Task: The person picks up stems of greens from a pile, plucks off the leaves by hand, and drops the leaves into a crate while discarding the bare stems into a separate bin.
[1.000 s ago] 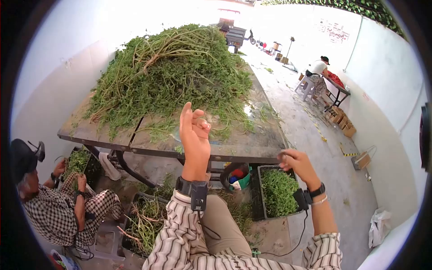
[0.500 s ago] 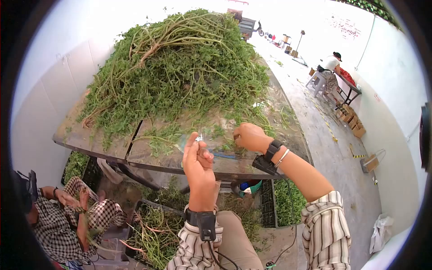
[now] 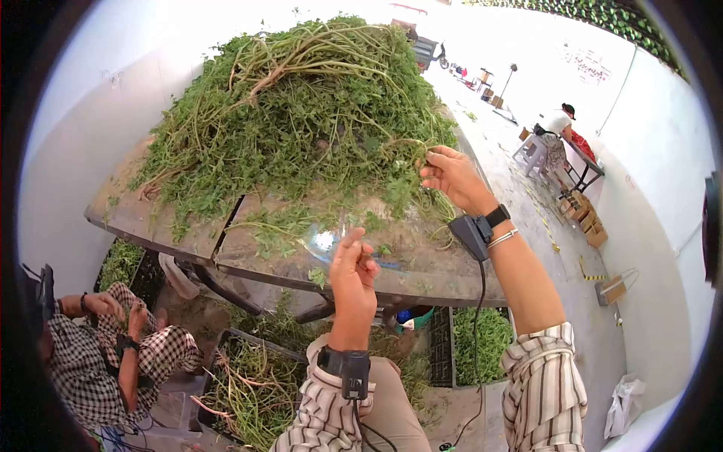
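A tall heap of leafy green stems [image 3: 301,120] covers the back of the brown table [image 3: 188,233]. At the heap's right edge my right hand [image 3: 456,179] pinches a green stem that runs left into the leaves. My left hand [image 3: 354,279] is raised over the table's front edge, its fingers curled together; anything between them is too small to make out. Just left of its fingertips, a shiny clear plastic piece [image 3: 322,242] lies on the table beside loose sprigs [image 3: 275,233].
A person in checkered clothes [image 3: 86,369] sits at the lower left. Crates of greens [image 3: 263,392] [image 3: 480,343] stand below the table. Another person [image 3: 556,128] sits at a far table on the right, near cardboard boxes [image 3: 591,226].
My right hand has moved up and right from the table front to the heap and taken hold of a stem. My left hand has shifted slightly right; the small whitish thing at its fingertips no longer shows.
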The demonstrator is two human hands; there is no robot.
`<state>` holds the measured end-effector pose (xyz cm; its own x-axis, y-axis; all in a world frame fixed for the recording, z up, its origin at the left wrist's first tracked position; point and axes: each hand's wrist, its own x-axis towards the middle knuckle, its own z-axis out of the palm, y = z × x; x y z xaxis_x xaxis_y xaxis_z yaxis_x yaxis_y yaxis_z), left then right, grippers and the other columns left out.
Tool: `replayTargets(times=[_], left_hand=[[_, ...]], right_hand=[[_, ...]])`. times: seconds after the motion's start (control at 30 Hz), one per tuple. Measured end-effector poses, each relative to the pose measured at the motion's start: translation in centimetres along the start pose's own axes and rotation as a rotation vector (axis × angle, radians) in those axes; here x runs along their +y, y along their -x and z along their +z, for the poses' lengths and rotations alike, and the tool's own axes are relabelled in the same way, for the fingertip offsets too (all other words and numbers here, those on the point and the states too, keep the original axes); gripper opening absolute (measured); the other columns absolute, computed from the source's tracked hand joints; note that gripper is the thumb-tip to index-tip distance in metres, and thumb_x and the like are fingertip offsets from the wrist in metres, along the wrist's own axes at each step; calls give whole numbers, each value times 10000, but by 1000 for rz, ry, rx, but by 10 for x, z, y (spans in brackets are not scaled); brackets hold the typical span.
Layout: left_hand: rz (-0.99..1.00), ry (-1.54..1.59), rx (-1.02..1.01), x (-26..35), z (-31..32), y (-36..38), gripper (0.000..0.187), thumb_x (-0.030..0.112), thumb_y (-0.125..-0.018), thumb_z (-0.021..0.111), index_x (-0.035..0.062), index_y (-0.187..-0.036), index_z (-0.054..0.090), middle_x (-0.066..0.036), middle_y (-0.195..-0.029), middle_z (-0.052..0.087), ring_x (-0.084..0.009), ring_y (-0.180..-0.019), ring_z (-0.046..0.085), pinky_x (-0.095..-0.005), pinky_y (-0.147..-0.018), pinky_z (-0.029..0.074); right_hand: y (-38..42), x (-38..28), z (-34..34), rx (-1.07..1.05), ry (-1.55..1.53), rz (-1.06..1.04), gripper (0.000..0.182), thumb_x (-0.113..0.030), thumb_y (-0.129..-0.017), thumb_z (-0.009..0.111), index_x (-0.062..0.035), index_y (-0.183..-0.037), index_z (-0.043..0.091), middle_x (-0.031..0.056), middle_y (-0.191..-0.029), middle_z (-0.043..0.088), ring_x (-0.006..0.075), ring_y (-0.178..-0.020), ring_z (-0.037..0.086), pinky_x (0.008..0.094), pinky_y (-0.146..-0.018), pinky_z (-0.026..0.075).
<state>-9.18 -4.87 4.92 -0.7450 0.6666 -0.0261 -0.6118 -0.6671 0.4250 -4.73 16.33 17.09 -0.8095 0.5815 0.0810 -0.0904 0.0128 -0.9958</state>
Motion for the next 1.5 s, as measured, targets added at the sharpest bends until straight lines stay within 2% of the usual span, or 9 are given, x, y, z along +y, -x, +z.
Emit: replayTargets(times=[0.4, 0.47, 0.67, 0.8, 0.93, 1.0, 1.1, 1.27, 1.5], left_hand=[[155, -511, -89, -6, 27, 46, 202, 110, -897, 476, 12, -1054, 555, -13, -755, 542, -60, -596, 453, -200, -547, 383], [170, -543, -115, -3, 28, 53, 198, 111, -895, 479, 8, -1045, 557, -12, -765, 544, -53, -605, 455, -198, -552, 383], [175, -802, -195, 35, -4, 105, 181, 94, -898, 466, 4, -1025, 558, -22, -741, 557, -56, -627, 484, -192, -558, 396], [214, -849, -52, 48, -3, 107, 182, 140, -895, 482, -4, -959, 574, -22, -645, 526, -73, -567, 466, -205, -524, 376], [261, -576, -71, 53, 26, 80, 196, 168, -896, 483, 1, -958, 563, -5, -624, 485, -69, -531, 426, -222, -503, 368], [197, -274, -168, 56, 46, 60, 204, 182, -903, 470, 8, -971, 554, 15, -646, 486, -62, -548, 425, -215, -501, 346], [150, -181, -293, 63, 72, 22, 217, 190, -919, 446, 8, -990, 541, 35, -658, 473, -57, -562, 419, -211, -505, 324], [269, -42, -427, 61, 115, 5, 210, 182, -935, 421, 21, -1000, 539, 37, -646, 452, -60, -554, 398, -223, -524, 321], [193, -146, -190, 23, 62, 18, 208, 197, -917, 448, 20, -977, 539, 26, -645, 465, -59, -540, 405, -218, -515, 328]], right_hand=[[7, -8, 3, -46, -198, -120, 170, -93, -901, 433, 5, -1038, 453, 123, -907, 588, 127, -704, 580, 261, -647, 533], [3, -3, 0, -65, 112, -98, 181, -94, -902, 420, 18, -1042, 451, 126, -904, 589, 135, -712, 583, 259, -667, 532], [17, 2, -7, -38, 70, -98, 184, -100, -900, 418, 24, -1030, 457, 111, -892, 593, 123, -705, 584, 254, -672, 533], [23, 9, -7, -45, 79, -96, 138, -96, -896, 416, 12, -969, 462, 110, -877, 597, 118, -697, 585, 252, -673, 536], [29, 7, -7, -53, 36, -80, 131, -97, -896, 413, 9, -956, 462, 116, -885, 589, 120, -684, 578, 258, -667, 537], [30, 7, -9, -51, 1, -69, 135, -99, -895, 412, 7, -960, 464, 113, -887, 585, 118, -672, 572, 262, -661, 537], [39, 2, -7, -6, -11, -78, 140, -99, -893, 414, 7, -969, 464, 107, -878, 582, 114, -669, 568, 266, -653, 537], [47, 6, -9, -12, -11, -61, 129, -97, -891, 413, 0, -958, 466, 96, -861, 579, 108, -665, 561, 275, -650, 536], [54, 7, -5, -12, -115, -77, 113, -115, -898, 425, -18, -915, 480, 81, -825, 566, 105, -634, 531, 301, -661, 523]])
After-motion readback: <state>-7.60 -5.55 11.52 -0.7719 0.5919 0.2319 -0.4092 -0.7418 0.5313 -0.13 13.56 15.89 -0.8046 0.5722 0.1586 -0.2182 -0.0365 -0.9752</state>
